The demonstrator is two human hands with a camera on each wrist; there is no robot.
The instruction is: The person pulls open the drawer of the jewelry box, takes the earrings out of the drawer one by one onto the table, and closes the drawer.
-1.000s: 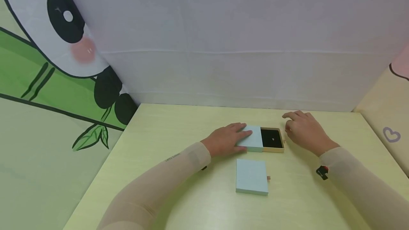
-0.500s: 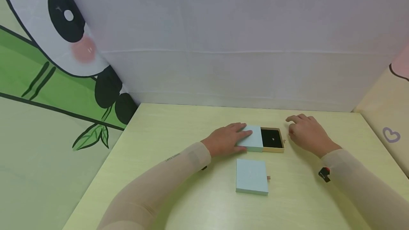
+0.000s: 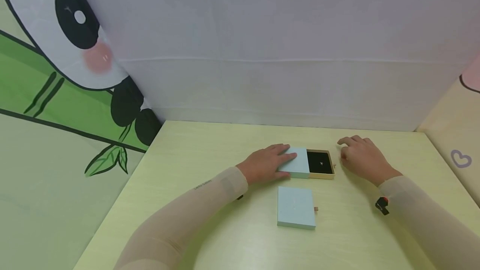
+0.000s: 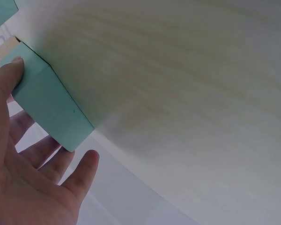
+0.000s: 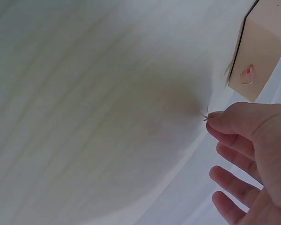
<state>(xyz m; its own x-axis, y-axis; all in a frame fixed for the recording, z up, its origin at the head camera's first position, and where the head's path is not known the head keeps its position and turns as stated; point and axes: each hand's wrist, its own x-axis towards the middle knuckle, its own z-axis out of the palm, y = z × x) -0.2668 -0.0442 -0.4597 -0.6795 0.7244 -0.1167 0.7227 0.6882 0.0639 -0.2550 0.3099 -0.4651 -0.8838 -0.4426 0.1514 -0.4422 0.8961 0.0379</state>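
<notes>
A light blue drawer-style jewelry box lies on the table with its tan tray partly slid out to the right. On the tray's black insert sits a tiny silver star-shaped piece. My left hand holds the sleeve from the left; the thumb lies along its near side and fingers reach over the top and far side. Right of the tray, my right hand pinches a tiny, thin, spiky jewelry piece between thumb and index finger, its other fingers loosely bent.
A second light blue box, closed, with a small ribbon tab on its right, lies nearer on the pale wood-grain table. A white cloth hangs behind the far edge. Printed panels flank the table.
My right hand has shifted slightly right and nearer, away from the tray. The left hand and both boxes stay in place.
</notes>
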